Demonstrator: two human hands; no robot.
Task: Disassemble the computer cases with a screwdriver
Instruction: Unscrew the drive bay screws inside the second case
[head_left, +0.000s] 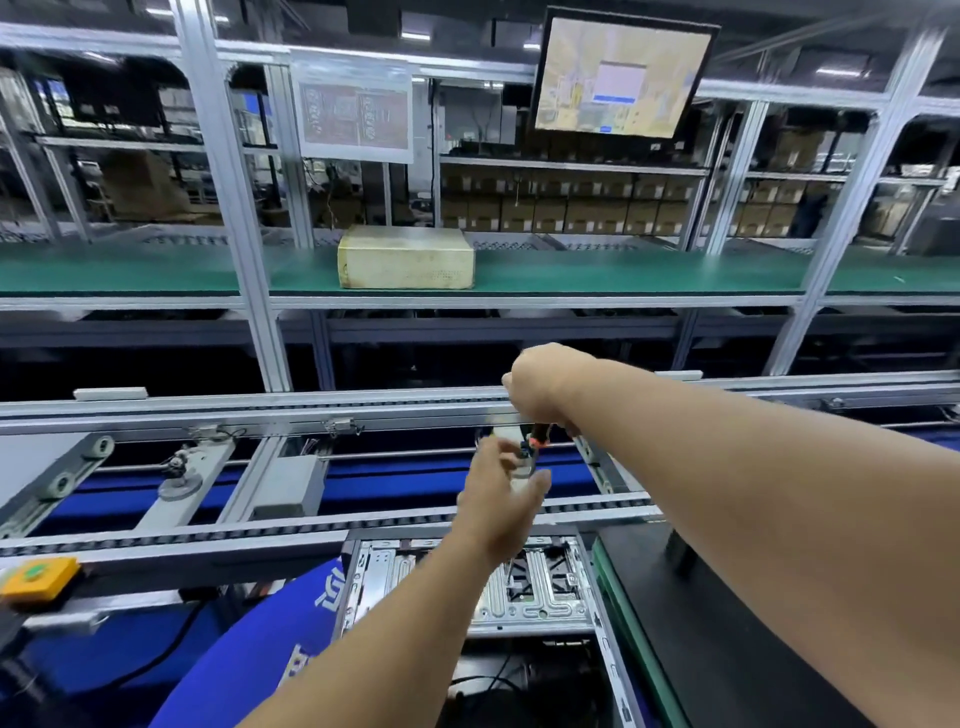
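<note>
An opened computer case (524, 592) lies at the bottom centre, its bare metal tray showing. Above it my right hand (540, 384) grips the black-and-orange handle of a screwdriver (532, 444), which hangs downward over the conveyor. My left hand (498, 499) is raised just below it, fingers curled near the screwdriver's lower end beside a small pale object; motion blur hides whether it holds anything. The screwdriver's tip is hidden behind my left hand.
A roller conveyor (291, 415) runs across the middle. A green shelf (623, 270) behind carries a yellowed box (405, 257). A monitor (621, 78) hangs above. A yellow button box (39, 577) sits at left, a black panel (727, 623) at right.
</note>
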